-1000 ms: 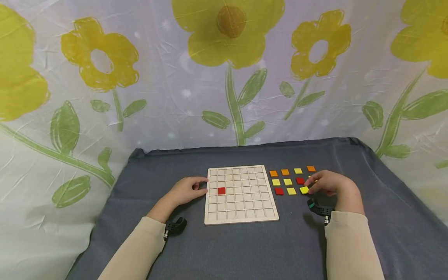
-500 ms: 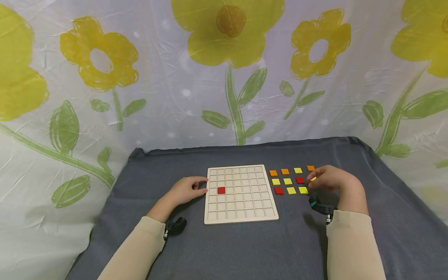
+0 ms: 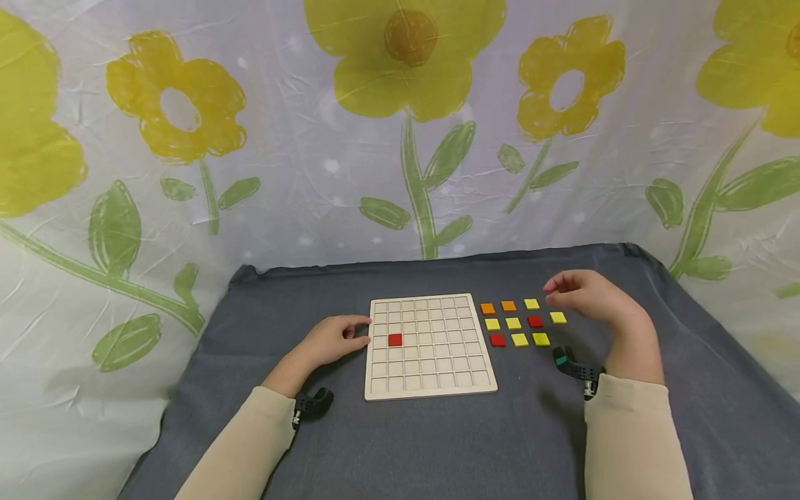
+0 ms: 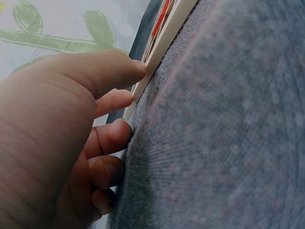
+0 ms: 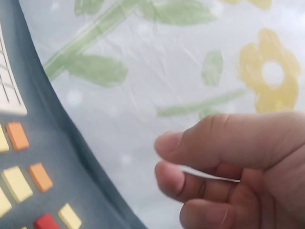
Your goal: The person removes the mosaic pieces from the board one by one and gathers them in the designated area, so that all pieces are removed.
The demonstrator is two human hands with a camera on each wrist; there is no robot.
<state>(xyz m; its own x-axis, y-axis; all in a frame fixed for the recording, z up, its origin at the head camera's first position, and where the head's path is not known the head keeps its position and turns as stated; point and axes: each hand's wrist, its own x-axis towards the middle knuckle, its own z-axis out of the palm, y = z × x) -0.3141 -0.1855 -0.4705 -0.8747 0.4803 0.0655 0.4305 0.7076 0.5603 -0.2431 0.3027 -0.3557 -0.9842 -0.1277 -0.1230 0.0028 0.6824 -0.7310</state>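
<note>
A square wooden grid board (image 3: 437,397) lies on the dark grey cloth, with one red tile (image 3: 395,339) in a cell near its left side. My left hand (image 3: 332,339) rests at the board's left edge, thumb and index fingertips against the rim. My right hand (image 3: 590,295) hovers over the far right of the loose tiles, its fingers loosely bent. No tile shows between thumb and index finger in the right wrist view. Below it lies a yellow tile (image 3: 558,317), beside a red tile (image 3: 535,321). The spot of the far-right orange tile is covered by the hand.
Loose tiles lie in rows right of the board: orange tiles (image 3: 509,305), yellow tiles (image 3: 513,323) and a front red tile (image 3: 497,340). A flowered curtain (image 3: 281,208) hangs behind the grey cloth (image 3: 400,451). Both wrists wear black camera mounts.
My right hand has lifted off the front yellow tile and moved to the back, uncovering the right-hand yellow tile and covering the orange one's spot. The left hand stays at the board's edge.
</note>
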